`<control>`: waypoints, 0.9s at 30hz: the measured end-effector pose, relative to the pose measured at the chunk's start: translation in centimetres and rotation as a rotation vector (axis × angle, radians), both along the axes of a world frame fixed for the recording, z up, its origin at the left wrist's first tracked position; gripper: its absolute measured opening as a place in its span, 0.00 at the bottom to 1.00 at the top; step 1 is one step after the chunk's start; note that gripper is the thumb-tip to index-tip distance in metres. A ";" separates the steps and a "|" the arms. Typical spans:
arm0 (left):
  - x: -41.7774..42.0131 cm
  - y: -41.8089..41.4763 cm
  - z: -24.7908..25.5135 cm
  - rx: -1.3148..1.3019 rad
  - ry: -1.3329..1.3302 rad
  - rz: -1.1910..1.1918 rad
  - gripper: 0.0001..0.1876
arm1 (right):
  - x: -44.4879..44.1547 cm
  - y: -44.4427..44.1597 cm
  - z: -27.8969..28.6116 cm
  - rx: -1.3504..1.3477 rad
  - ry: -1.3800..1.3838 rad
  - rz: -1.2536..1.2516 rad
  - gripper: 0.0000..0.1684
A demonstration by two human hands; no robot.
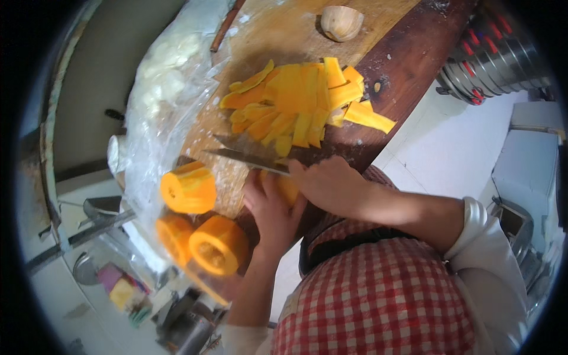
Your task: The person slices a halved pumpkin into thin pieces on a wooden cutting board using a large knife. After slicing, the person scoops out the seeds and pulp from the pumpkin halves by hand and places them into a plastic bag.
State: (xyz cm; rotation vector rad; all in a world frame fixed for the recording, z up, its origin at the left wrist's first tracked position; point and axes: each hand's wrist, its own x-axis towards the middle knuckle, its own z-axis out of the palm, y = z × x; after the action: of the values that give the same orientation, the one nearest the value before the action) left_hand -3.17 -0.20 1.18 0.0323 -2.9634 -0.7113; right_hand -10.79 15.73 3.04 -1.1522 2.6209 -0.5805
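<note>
My right hand (pixel 330 184) grips a kitchen knife (pixel 248 158), its blade pointing left over a piece of orange pumpkin (pixel 286 188). The fingers of my left hand (pixel 273 204) rest on that piece, just below the blade. Beyond the knife lies a pile of flat pumpkin slices (pixel 293 93). To the left of my left hand stands a peeled pumpkin chunk (pixel 191 188), and nearer me are a hollow pumpkin ring (pixel 217 246) with a seedy middle and another cut piece (pixel 174 237). Blur hides the exact contact of the blade.
A wooden board (pixel 275 26) with white smears lies on the dark wooden table (pixel 412 57). A pale rounded end piece (pixel 341 22) sits on it at the top. Clear plastic sheeting (pixel 159 93) covers pale lumps at left. Stacked metal containers (pixel 497 62) stand at upper right.
</note>
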 end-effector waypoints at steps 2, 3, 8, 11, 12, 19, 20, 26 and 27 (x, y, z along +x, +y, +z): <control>0.6 -0.1 -0.2 -0.034 0.016 0.030 0.37 | 0.0 -0.3 0.4 -0.091 -0.056 0.008 0.13; 0.5 0.0 -0.8 -0.041 0.050 0.065 0.38 | -0.4 -0.5 0.3 -0.099 -0.046 -0.006 0.14; 0.5 2.2 -0.6 -0.036 0.097 0.206 0.40 | -1.8 -0.3 -2.1 -0.118 -0.145 -0.140 0.20; 0.5 1.7 0.9 -0.011 0.090 0.120 0.38 | -1.7 2.4 -0.2 -0.015 -0.100 -0.129 0.24; 0.0 0.9 1.3 -0.071 0.106 0.010 0.36 | -1.9 3.5 0.5 -0.031 -0.064 -0.104 0.24; 0.4 -1.5 -1.2 -0.134 0.013 -0.174 0.33 | 3.7 6.9 5.2 0.062 -0.038 0.014 0.13; 0.3 -0.5 -1.3 -0.094 -0.021 -0.117 0.32 | 4.0 7.1 5.2 0.050 -0.077 -0.022 0.11; 0.9 0.3 -1.6 -0.145 -0.110 -0.006 0.36 | 4.5 8.1 6.0 0.022 -0.152 -0.003 0.10; 0.9 0.1 -1.7 -0.138 -0.079 -0.039 0.36 | 4.1 8.1 6.3 0.031 -0.193 -0.004 0.09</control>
State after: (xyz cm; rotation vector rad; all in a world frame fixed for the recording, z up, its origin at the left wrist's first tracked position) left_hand -2.27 -0.07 -0.54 -0.0078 -3.0891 -0.5203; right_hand -6.65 23.86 9.30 -1.0273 2.4601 -0.6165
